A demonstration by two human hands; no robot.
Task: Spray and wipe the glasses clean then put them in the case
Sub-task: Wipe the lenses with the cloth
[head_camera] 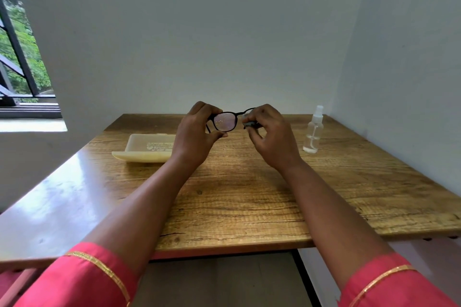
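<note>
Black-framed glasses (225, 121) are held up above the far middle of the wooden table (249, 194). My left hand (197, 129) grips the frame at its left end, fingers over the top and thumb under the left lens. My right hand (267, 129) pinches a small grey cloth (249, 124) against the right lens, which the hand mostly hides. Droplets speckle the left lens. A cream glasses case (147, 148) lies open on the table to the left. A clear spray bottle (313, 129) stands upright at the far right.
White walls close the table in at the back and on the right. A window with a dark frame (17, 57) is at the far left. The table's near edge runs just above my pink sleeves.
</note>
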